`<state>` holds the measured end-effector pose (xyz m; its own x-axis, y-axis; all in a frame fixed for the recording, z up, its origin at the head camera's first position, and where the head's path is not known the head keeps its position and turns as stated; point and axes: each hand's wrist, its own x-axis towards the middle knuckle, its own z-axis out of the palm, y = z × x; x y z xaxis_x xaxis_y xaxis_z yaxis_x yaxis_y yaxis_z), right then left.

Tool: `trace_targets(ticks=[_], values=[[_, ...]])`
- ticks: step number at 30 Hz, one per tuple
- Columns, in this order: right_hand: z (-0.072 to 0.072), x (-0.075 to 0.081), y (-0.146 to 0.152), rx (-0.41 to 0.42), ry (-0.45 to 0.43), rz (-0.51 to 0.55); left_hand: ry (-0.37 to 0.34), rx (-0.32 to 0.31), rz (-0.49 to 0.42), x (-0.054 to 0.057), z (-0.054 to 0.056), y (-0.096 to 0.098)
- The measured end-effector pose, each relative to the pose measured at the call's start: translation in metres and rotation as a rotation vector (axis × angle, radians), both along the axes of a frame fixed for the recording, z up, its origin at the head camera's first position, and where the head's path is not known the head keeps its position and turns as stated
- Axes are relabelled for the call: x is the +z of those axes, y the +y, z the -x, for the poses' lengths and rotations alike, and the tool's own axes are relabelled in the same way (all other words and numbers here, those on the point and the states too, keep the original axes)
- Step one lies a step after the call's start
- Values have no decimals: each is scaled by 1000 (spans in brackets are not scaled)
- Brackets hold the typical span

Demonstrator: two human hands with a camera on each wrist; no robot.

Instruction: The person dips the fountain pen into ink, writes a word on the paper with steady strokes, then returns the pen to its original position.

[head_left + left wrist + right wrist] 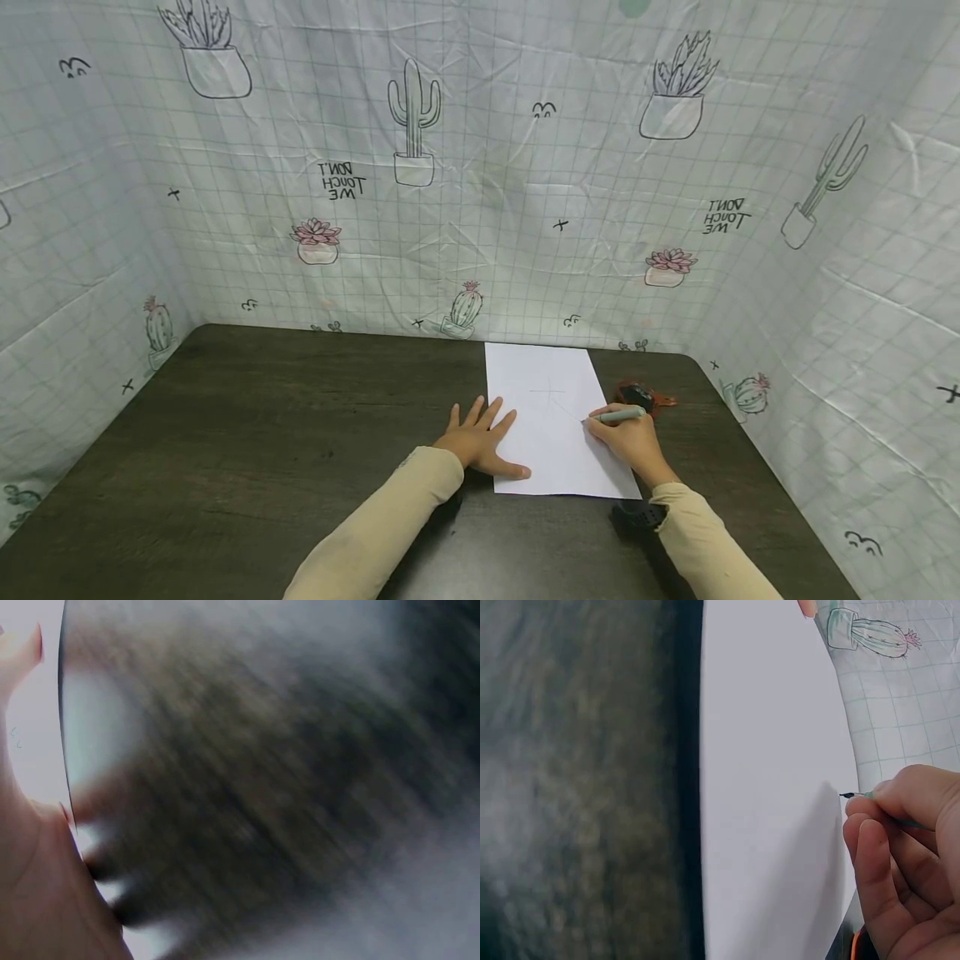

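A white sheet of paper [551, 467] lies on the dark table, with thin pencil-like lines forming a cross [547, 391] and a slanting line running down to the right. My left hand [478, 435] rests on the sheet's left edge, fingers spread and thumb on the paper. With thumb and fingers, my right hand [626, 437] pinches a pale green pen [622, 414] near its tip. The dark pointed pen tip [847, 796] is over the paper in the right wrist view; whether it touches is unclear. The left wrist view shows the left palm [45, 885] beside the paper.
A black and orange-red object [637, 396], partly hidden by the right hand, lies right of the paper. The dark wooden table [262, 442] extends widely to the left. A printed cactus curtain [487, 208] encloses the back and sides.
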<state>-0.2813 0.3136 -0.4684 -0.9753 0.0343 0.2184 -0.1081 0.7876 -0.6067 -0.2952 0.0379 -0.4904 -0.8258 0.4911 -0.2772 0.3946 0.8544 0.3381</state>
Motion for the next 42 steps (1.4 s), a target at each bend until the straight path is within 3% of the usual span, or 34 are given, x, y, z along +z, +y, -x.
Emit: trace_targets(ticks=[20,25,34,42], values=[[-1,-1,-5,-31,30,1,3,0,13,-1,0,0],[1,3,-6,-48,21,93,5,-5,13,-1,0,0],[11,25,-7,-15,48,284,5,-10,4,-1,1,-1],[16,36,8,-57,82,286,1,-11,8,-2,2,-1]])
